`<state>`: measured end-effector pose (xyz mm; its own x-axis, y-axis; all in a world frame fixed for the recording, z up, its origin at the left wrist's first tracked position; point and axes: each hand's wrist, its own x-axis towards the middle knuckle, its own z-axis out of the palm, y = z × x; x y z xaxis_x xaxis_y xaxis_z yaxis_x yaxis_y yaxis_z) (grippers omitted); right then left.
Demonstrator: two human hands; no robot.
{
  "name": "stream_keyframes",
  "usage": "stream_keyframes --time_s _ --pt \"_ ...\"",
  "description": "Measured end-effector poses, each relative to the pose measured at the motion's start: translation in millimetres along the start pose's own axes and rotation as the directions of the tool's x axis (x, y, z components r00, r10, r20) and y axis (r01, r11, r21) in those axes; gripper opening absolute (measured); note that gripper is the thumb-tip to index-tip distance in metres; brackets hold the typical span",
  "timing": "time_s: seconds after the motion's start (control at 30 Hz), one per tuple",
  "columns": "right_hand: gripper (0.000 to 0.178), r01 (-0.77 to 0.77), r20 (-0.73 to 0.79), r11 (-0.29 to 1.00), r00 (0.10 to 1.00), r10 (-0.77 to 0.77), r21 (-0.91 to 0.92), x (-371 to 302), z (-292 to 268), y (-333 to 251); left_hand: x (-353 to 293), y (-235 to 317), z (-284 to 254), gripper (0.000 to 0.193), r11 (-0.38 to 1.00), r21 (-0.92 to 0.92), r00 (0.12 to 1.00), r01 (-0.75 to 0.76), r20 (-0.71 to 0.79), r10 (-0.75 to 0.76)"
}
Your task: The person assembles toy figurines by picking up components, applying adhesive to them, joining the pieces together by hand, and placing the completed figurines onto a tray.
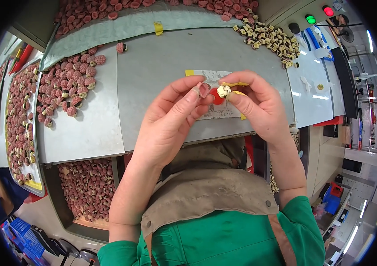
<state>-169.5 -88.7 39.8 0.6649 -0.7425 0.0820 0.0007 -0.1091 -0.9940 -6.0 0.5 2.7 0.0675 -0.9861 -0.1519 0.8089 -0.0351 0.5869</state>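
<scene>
— Gray worktop [162, 53], edged by heaped small pieces, a green lamp [310, 19] and a red lamp [328, 11] glowing at upper right. What do the two hands have hold of?

— Left hand [170, 106]: thumb and forefinger pinched around a pink ridged cup [204, 90], tips parted by no more than its width, other fingers curled close. Right hand [260, 102]: thumb and forefinger nipped on a cream piece [224, 91], the gap filled by it. Both pieces are held up, near each other but apart, with a red disc [217, 98] showing behind.

— What could go wrong?

— Most likely a drop. Yellow covers [236, 84] on the right thumb and forefinger may dull the touch, and the cream piece offers little to grip. Too hard a squeeze at left could crack the cup's thin rim, if it is as brittle as it looks.

— And a dropped piece?

— It could bounce off the worktop's near edge toward the brown apron [210, 197]. A careless elbow might also scatter the loose pink pile [75, 73] at left; the cream-and-dark pile [270, 42] at upper right seems safer, lying farther off.
</scene>
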Motion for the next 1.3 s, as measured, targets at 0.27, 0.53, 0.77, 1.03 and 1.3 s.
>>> stream_keyframes --time_s 0.27,0.53,0.77,1.03,1.3 --pt "0.02 0.407 0.213 0.695 0.911 -0.352 -0.593 11 4 -4 0 -7 4 0.029 0.995 0.056 0.996 -0.078 -0.029 0.08" --pt "0.021 0.353 0.092 0.775 0.928 -0.36 -0.525 4 6 3 -2 -25 7 0.024 0.763 0.436 0.857 -0.477 0.035 0.515" --pt "0.024 0.47 0.23 0.609 0.872 -0.432 -0.638 3 -2 -2 -4 -18 7 0.026 0.74 0.554 0.91 -0.38 0.08 0.407" --pt "0.03 0.401 0.202 0.71 0.914 -0.351 -0.579 7 -7 -8 -1 -8 16 0.054 0.945 0.286 0.987 -0.16 0.039 0.155" --pt "0.025 0.505 0.264 0.678 0.862 -0.433 -0.534 13 -10 7 -2 -23 19 0.062 0.831 0.468 0.952 -0.3 0.088 0.294"
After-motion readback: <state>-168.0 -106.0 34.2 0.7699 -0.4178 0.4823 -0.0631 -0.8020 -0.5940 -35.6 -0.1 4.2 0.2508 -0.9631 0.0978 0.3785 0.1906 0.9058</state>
